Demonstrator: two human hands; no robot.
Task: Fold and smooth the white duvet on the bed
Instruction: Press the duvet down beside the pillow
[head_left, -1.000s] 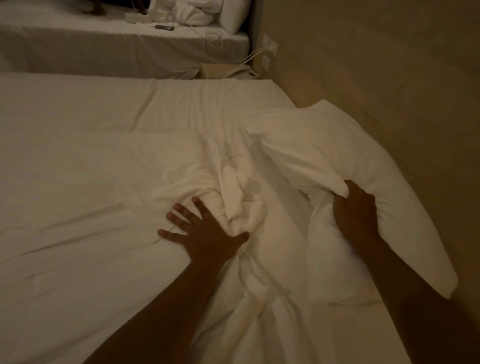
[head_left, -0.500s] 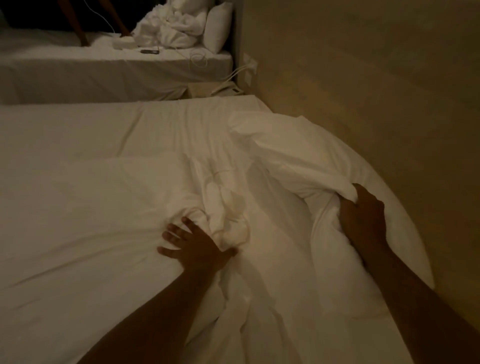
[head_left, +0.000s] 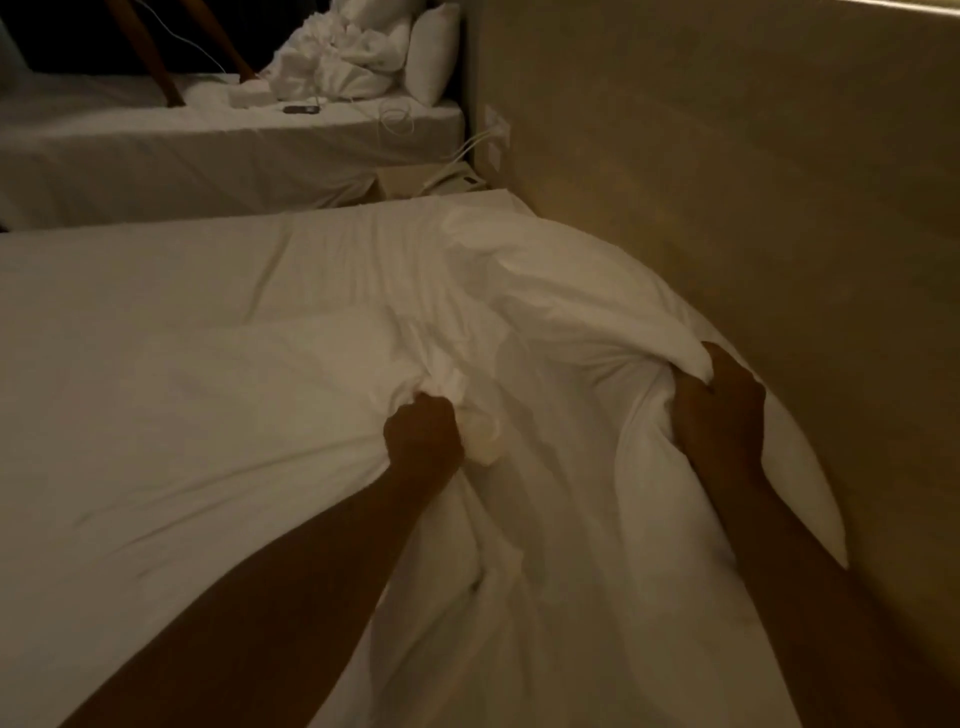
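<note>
The white duvet covers most of the near bed, flat on the left and bunched into folds in the middle. My left hand is clenched into a fist around a wad of the bunched duvet cloth. My right hand grips the puffy right end of the duvet, which is lifted off the bed close to the headboard. The cloth between my two hands sags in creases.
A beige padded headboard wall runs along the right. Beyond a narrow gap stands a second bed with a pillow, crumpled linen, a phone and a cable. Another person's legs show there. A telephone sits in the gap.
My left hand went from lying flat and spread on the duvet to a fist shut on the bunched cloth. My right hand kept its grip; the lifted end dropped lower.
</note>
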